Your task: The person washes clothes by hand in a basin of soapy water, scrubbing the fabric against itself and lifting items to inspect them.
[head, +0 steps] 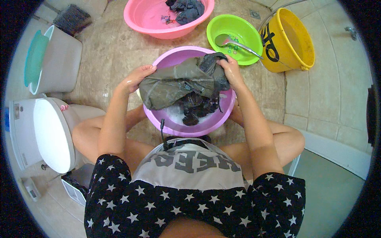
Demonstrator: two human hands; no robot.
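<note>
Between my two hands a wet, dark olive garment (175, 81) is stretched over a purple plastic basin (160, 123). My left hand (138, 78) grips its left edge, thumb on top. My right hand (231, 71) pinches a bunched, darker grey part at the upper right. Beneath the garment, black wet cloth (193, 114) lies in the basin, with whitish suds (174, 114) around it. The garment hides much of the basin's inside.
Ahead stands a pink basin (143, 22) holding dark clothes (189, 12). A green basin (215, 28) with a metal ladle (238, 46) adjoins a yellow bucket (278, 44). On the left are a white bin (61, 61) and a toilet (53, 134).
</note>
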